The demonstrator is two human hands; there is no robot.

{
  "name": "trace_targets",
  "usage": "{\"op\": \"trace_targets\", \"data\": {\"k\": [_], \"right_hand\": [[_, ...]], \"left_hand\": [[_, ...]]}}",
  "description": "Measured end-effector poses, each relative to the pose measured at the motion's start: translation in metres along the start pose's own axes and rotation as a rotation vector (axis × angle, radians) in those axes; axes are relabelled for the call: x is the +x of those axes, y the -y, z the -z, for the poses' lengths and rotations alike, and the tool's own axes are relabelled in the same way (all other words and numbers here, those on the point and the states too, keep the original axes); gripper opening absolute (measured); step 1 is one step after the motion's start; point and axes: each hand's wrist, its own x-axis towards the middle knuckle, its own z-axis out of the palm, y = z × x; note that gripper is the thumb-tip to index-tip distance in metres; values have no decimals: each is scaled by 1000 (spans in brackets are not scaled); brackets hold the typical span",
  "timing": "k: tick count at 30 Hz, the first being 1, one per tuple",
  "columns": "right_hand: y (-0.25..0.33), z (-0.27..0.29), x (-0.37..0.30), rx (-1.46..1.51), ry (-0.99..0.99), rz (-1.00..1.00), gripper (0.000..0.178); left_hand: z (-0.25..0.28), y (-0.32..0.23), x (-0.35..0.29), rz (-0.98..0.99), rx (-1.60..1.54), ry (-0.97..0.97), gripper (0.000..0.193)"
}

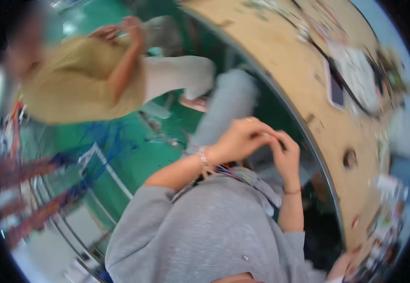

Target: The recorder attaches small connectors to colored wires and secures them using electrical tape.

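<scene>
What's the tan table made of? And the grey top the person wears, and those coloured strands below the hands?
The table looks like wood or wood-look board: tan and fairly matt. The grey top seems soft, dull fabric, since it drapes in folds. The coloured strands might be plastic-coated wires, being thin and differently coloured, but blur leaves that open.

Tan tabletop (327, 141), grey edging (287, 100). On it: dark-screened phone (337, 94), white plastic bundle (358, 75), black cable (321, 51), small dark round object (350, 159), small red-and-white piece (356, 221).

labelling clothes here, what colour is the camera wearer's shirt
The shirt is grey, best seen in the head view.
</scene>
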Motion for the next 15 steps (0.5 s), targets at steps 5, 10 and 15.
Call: {"op": "trace_targets", "data": {"k": [5,10,15], "right_hand": [[6,57,-16,-536,-698,178,34],[-25,136,-35,-890,-1031,-184,69],[-29,129,-37,-234,-909,-65,80]], "left_hand": [[8,12,-6,294,-187,-86,13],[-4,-8,4,340,-350,44,15],[-22,-19,9,326,-611,218,33]]}}
